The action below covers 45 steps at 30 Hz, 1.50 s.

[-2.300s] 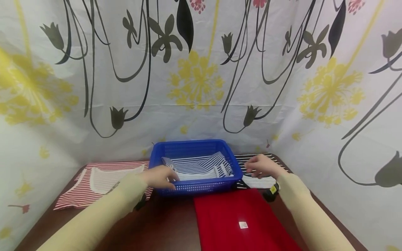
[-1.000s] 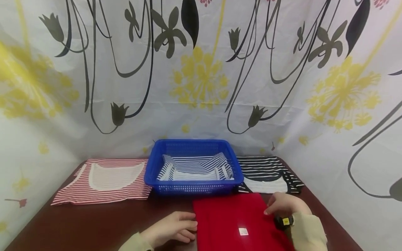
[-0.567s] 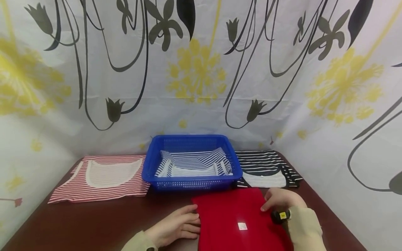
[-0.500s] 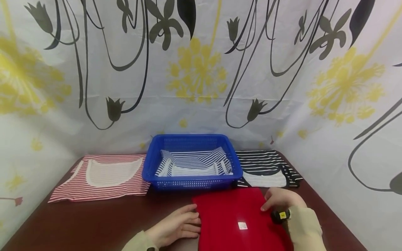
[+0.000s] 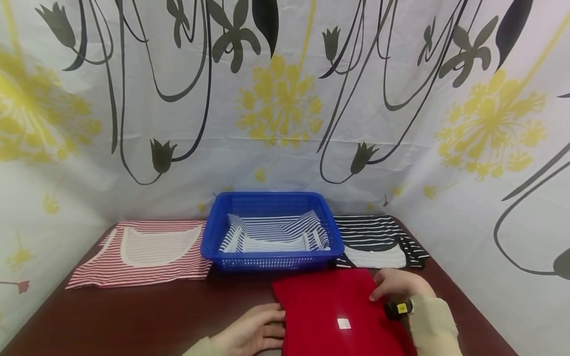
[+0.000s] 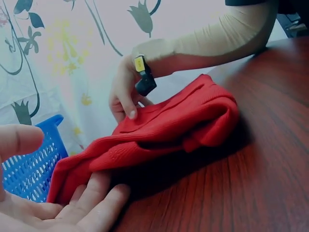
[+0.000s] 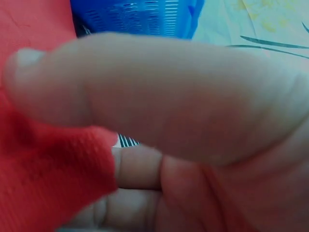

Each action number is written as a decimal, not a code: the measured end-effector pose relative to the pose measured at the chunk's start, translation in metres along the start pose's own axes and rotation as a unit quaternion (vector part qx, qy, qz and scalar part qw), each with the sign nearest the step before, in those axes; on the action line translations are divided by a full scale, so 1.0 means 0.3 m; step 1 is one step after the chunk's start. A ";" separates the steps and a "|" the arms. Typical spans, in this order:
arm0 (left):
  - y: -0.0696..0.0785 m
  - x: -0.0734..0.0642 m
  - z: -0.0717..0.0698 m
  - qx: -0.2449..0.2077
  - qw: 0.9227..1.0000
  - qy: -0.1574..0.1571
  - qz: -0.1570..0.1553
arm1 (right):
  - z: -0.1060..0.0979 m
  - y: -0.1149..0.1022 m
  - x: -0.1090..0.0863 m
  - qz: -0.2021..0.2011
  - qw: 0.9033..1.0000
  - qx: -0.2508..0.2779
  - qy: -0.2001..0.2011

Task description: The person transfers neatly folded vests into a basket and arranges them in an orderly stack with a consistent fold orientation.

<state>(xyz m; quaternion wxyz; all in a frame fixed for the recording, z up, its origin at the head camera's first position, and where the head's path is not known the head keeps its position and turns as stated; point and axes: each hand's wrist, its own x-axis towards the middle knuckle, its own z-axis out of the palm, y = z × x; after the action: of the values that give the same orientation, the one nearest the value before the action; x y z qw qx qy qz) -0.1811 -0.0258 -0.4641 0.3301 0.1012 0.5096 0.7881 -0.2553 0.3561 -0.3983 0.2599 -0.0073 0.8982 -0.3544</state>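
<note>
A folded red knit garment (image 5: 325, 296) with a small white tag (image 5: 344, 323) lies on the dark wooden table. At its left edge is my left hand (image 5: 251, 330). In the left wrist view, that hand's fingertips (image 6: 99, 186) reach under the cloth while the thumb stays apart above. My right hand (image 5: 403, 284) pinches the garment's right edge. The right wrist view has the thumb (image 7: 145, 92) over the red cloth (image 7: 53, 179) and curled fingers below it. Part of the cloth seems raised off the table in the left wrist view.
Behind the garment stands a blue plastic basket (image 5: 271, 255) holding a blue-and-white striped garment (image 5: 276, 232). A red-and-white striped garment (image 5: 95, 269) lies left of it, a black-and-white striped one (image 5: 369, 235) right. A floral curtain (image 5: 285, 168) surrounds the table.
Both hands have come from the basket area back to the red garment's side edges. The right hand now pinches its edge; the left fingers have gone slightly under the other edge.
</note>
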 end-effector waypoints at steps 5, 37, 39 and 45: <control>0.006 0.000 0.000 0.035 0.999 -0.035 -0.010 | -0.023 0.037 0.000 -0.050 0.998 0.001 -0.032; -0.008 0.006 0.010 0.087 0.996 0.011 -0.005 | -0.045 0.103 0.034 -0.149 0.960 0.158 -0.177; -0.011 0.007 0.013 0.113 0.993 0.024 -0.010 | -0.044 0.103 0.036 -0.151 0.959 0.160 -0.180; -0.024 0.011 0.022 0.172 0.984 0.050 -0.005 | -0.037 0.099 0.038 -0.150 0.959 0.165 -0.177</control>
<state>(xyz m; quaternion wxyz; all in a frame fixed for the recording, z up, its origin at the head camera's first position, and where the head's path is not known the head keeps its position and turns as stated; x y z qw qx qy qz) -0.1772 -0.0169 -0.4678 0.2858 0.1142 0.6538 0.6913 -0.2652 0.3833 -0.4158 0.3563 -0.1620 0.7554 -0.5256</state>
